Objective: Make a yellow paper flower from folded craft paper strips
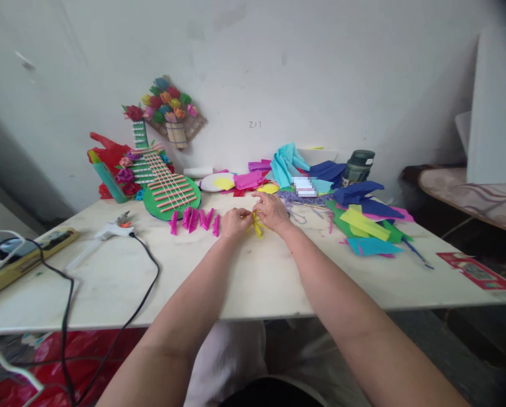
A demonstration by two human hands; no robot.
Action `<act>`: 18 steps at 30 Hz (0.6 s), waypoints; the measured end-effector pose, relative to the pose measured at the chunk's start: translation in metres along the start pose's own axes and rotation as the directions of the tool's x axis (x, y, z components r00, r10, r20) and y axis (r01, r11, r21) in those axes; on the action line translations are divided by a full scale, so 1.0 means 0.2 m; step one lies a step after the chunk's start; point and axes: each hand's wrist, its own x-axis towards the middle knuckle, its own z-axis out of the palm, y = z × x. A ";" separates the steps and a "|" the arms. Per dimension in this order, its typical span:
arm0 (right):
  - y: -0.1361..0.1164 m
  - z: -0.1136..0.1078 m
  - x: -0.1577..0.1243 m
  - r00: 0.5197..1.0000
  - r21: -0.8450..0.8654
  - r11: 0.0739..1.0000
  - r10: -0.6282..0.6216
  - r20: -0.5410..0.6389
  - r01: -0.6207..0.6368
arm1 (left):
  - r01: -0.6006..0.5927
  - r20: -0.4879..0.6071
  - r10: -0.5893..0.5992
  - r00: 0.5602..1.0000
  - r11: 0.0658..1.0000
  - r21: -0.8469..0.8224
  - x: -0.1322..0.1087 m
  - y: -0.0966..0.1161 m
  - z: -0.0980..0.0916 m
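Note:
Both hands meet over the middle of the white table [185, 282]. Between them are thin yellow paper strips [258, 229], with loose ends hanging below the fingers. My left hand [235, 221] is closed, thumb and fingers pinching the yellow paper from the left. From the other side my right hand [273, 212] pinches it too, fingers bent and partly overlapping the paper. Several folded pink paper pieces [192, 219] lie in a row just left of my left hand. Beyond my right hand is a bundle of purple yarn [306, 199].
A hot glue gun [115, 227] with a black cord [155, 265] lies left, near a power strip [58, 240]. Behind stand a green guitar-shaped craft [151, 206] and a glue bottle [111, 178]. Coloured paper [365, 223], a blue brush [418, 252] and a dark jar [358, 167] are right.

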 end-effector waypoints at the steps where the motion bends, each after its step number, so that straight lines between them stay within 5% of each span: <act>1: 0.00 -0.01 0.00 1.000 -0.030 0.999 -0.018 0.008 0.019 | -0.003 -0.004 0.003 1.000 1.000 0.002 0.00 0.00 0.00; 8: -0.02 -0.04 0.01 0.993 -0.168 0.980 -0.095 0.068 0.106 | 0.002 0.029 0.000 1.000 0.999 -0.048 0.00 -0.01 0.01; 18: -0.04 -0.01 0.03 0.973 -0.094 0.972 -0.207 0.101 0.217 | 0.118 0.079 -0.103 0.992 0.970 -0.213 0.05 -0.08 0.07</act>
